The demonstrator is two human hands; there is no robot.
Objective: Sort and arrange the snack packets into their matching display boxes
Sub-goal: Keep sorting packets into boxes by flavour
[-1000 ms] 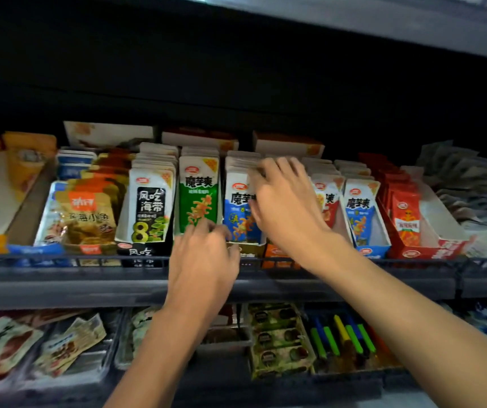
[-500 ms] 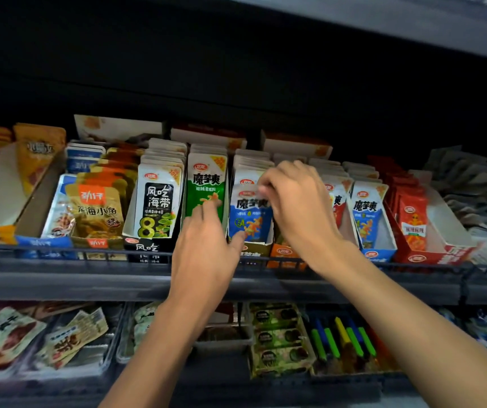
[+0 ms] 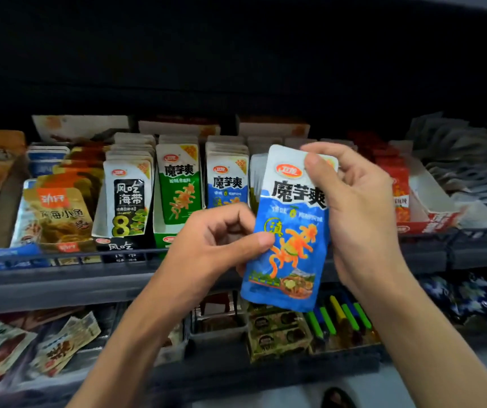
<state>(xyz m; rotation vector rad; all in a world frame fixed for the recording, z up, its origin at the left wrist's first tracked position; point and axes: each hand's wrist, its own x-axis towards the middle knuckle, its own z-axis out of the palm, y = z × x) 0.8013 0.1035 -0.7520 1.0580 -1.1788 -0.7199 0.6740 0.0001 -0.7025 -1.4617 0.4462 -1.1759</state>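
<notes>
Before two dark shelves (image 3: 60, 278), one blue packet (image 3: 289, 254).
Left hand (image 3: 215, 240) pinches its side; right hand (image 3: 357, 210) grips its top.

I see blue packet (image 3: 289, 231) held upright before shelf (image 3: 60, 278). Right hand (image 3: 360, 213) pinches top corner; left hand (image 3: 207, 248) pinches left edge, thumb on front. Behind, side by side: black packets (image 3: 129, 198), green packets (image 3: 179, 187), stacked blue packets (image 3: 227, 181).
</notes>
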